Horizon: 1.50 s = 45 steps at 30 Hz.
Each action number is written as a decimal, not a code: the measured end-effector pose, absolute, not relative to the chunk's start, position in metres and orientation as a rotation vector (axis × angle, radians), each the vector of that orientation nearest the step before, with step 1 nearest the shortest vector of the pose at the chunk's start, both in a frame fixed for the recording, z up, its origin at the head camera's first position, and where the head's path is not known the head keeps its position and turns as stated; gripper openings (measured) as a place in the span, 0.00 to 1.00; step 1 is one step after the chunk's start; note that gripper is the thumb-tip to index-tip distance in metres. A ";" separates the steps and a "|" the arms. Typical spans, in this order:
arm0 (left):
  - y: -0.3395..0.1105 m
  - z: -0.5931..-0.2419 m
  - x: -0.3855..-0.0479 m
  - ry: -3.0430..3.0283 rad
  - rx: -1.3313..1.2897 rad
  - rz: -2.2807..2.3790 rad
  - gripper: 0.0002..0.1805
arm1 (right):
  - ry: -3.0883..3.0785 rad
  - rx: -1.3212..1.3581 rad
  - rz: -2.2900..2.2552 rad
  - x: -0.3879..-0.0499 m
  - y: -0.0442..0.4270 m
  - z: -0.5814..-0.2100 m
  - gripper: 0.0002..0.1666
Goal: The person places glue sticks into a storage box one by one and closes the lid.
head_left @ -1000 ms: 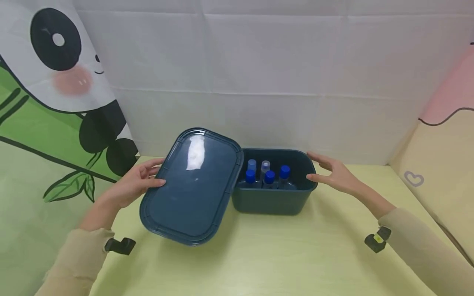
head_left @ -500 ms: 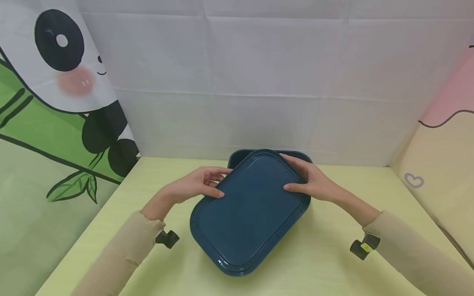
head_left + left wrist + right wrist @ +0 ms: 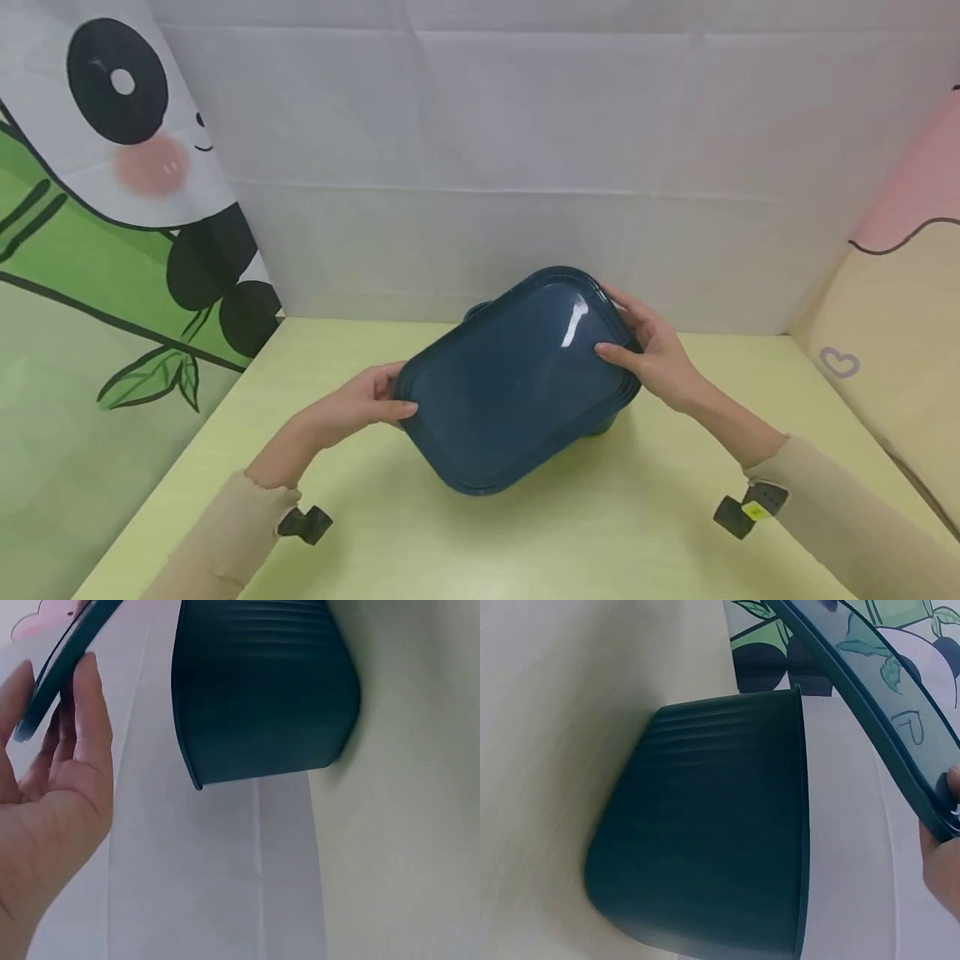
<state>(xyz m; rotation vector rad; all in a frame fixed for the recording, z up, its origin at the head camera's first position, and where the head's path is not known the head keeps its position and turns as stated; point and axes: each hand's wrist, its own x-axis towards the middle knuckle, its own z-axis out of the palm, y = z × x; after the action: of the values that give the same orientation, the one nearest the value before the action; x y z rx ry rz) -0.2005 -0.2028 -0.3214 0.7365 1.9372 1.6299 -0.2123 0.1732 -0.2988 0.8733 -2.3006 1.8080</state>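
A dark blue rectangular lid is held slantwise in the air by both hands. My left hand pinches its left edge, thumb on top and fingers beneath. At the upper right corner my right hand grips the rim, thumb on the upper face. Behind and below the lid stands the matching storage box, upright on the table and apart from the lid in both wrist views. The head view shows only slivers of this box; its inside and contents are hidden by the lid.
The pale yellow-green table carries the box near its back edge. A white cloth backdrop rises right behind it. Printed cloth panels with a panda on the left and a heart on the right flank the table.
The lid came from the left to in front of the box, hiding the blue-capped bottles in it. My right hand left the box rim and took the lid; lately the lid rose and turned.
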 end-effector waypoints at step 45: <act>-0.217 -0.337 -0.173 1.854 0.966 1.546 0.39 | -1.922 1.220 1.207 -0.151 0.165 -0.332 0.15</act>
<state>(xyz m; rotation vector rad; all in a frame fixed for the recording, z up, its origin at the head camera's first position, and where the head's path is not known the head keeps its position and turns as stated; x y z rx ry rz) -0.1733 -0.2168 -0.3374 0.9664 1.8539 1.5461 -0.1507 0.1646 -0.3324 1.2197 -1.9223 1.2068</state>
